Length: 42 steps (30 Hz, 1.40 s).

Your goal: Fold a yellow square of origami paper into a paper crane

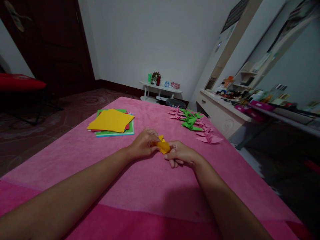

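Where both hands meet on the pink cover [150, 186], a small folded yellow paper [163, 147] sits between them. Left hand [143, 144] pinches its left end; right hand [181, 154] grips its right side, fingers curled under. Fingers hide much of the paper, so the fold's shape is unclear.
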Available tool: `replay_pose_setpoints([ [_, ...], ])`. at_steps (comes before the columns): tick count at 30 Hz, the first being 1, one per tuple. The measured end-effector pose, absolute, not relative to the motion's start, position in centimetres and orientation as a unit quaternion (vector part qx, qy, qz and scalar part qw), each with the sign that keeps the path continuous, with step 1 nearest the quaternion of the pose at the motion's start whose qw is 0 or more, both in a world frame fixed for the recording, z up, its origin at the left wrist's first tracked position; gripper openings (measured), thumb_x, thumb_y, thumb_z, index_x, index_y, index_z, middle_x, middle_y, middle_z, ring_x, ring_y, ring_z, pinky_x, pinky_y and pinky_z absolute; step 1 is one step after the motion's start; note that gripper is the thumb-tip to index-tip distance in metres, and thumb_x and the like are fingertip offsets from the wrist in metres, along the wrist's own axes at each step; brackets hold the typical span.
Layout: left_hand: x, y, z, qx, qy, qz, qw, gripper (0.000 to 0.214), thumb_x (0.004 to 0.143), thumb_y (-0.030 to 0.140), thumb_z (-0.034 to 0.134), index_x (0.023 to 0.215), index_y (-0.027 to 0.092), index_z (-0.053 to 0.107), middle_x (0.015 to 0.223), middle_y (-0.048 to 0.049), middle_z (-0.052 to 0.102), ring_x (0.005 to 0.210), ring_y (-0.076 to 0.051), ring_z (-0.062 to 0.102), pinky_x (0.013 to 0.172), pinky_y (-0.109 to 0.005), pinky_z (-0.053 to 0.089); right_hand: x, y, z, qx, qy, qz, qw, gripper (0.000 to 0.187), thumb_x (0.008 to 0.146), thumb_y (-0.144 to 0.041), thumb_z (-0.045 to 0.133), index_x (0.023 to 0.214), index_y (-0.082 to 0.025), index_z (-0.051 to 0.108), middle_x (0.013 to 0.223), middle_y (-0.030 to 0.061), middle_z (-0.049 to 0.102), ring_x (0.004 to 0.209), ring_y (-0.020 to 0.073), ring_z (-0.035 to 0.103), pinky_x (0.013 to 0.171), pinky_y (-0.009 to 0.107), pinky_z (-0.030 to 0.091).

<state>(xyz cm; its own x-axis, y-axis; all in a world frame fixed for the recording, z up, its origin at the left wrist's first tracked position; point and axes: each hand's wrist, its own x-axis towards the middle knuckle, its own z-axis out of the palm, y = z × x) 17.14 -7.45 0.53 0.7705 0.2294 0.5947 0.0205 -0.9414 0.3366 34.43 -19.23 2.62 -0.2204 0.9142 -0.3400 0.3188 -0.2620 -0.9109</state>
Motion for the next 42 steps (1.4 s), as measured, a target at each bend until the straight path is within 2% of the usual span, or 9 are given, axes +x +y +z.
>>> replay_pose_setpoints([
  [6, 17.0, -8.2, 0.9, 0.939, 0.043, 0.306, 0.151, 0.017, 0.075, 0.033, 0.064, 0.075, 0.017, 0.068, 0.071, -0.0041, 0.062, 0.075, -0.016, 0.055, 0.076, -0.031, 0.039, 34.4, -19.6, 2.8, -0.532, -0.51, 0.626, 0.254, 0.035, 0.07, -0.02, 0.058, 0.103, -0.015, 0.05, 0.048, -0.0044, 0.062, 0.027, 0.0018, 0.034, 0.039, 0.013, 0.04],
  [12, 16.7, -9.0, 1.5, 0.959, 0.019, 0.254, 0.121, 0.012, 0.076, 0.025, 0.061, 0.068, 0.017, 0.064, 0.073, -0.0045, 0.062, 0.074, -0.015, 0.054, 0.074, -0.029, 0.039, 34.7, -19.9, 3.6, -0.566, -0.515, 0.613, 0.198, 0.049, 0.071, -0.015, 0.054, 0.119, -0.016, 0.044, 0.046, -0.0054, 0.062, 0.026, 0.0042, 0.039, 0.033, 0.011, 0.031],
  [19, 16.2, -9.1, 0.9, 0.967, 0.043, 0.228, 0.105, 0.008, 0.076, 0.021, 0.059, 0.072, 0.016, 0.063, 0.072, -0.0046, 0.062, 0.073, -0.016, 0.053, 0.071, -0.028, 0.038, 34.4, -19.8, 3.5, -0.618, -0.537, 0.547, 0.175, 0.031, 0.078, -0.018, 0.051, 0.109, -0.016, 0.05, 0.043, -0.005, 0.059, 0.027, 0.0066, 0.044, 0.03, 0.012, 0.03],
  [25, 16.6, -9.0, 0.2, 0.969, 0.055, 0.209, 0.122, 0.009, 0.076, 0.02, 0.059, 0.069, 0.015, 0.06, 0.071, -0.0049, 0.06, 0.072, -0.015, 0.053, 0.067, -0.026, 0.039, 34.3, -19.4, 2.9, -0.659, -0.54, 0.5, 0.158, 0.025, 0.077, -0.014, 0.049, 0.102, -0.016, 0.051, 0.04, -0.0052, 0.057, 0.027, 0.0077, 0.044, 0.03, 0.013, 0.031],
  [29, 16.6, -8.9, -0.1, 0.966, 0.055, 0.212, 0.139, 0.01, 0.076, 0.022, 0.06, 0.07, 0.014, 0.062, 0.07, -0.0053, 0.061, 0.072, -0.016, 0.054, 0.068, -0.026, 0.039, 34.0, -19.3, 3.3, -0.662, -0.541, 0.494, 0.156, 0.021, 0.074, -0.011, 0.05, 0.094, -0.015, 0.053, 0.039, -0.0058, 0.055, 0.026, 0.0062, 0.04, 0.03, 0.013, 0.029],
  [34, 16.6, -9.0, 0.0, 0.965, 0.041, 0.21, 0.152, 0.01, 0.076, 0.019, 0.058, 0.067, 0.016, 0.063, 0.068, -0.0039, 0.061, 0.068, -0.014, 0.054, 0.067, -0.025, 0.038, 33.5, -19.3, 3.2, -0.655, -0.537, 0.499, 0.186, 0.016, 0.072, -0.012, 0.053, 0.088, -0.015, 0.053, 0.042, -0.0051, 0.057, 0.03, 0.0058, 0.044, 0.033, 0.013, 0.032],
  [42, 16.6, -9.0, 0.5, 0.97, 0.024, 0.193, 0.147, 0.007, 0.074, 0.017, 0.06, 0.073, 0.018, 0.066, 0.071, -0.0025, 0.064, 0.07, -0.014, 0.056, 0.07, -0.026, 0.038, 33.7, -19.3, 3.6, -0.663, -0.524, 0.51, 0.164, 0.012, 0.072, -0.013, 0.055, 0.083, -0.015, 0.059, 0.04, -0.0048, 0.057, 0.029, 0.0057, 0.042, 0.031, 0.013, 0.029],
])
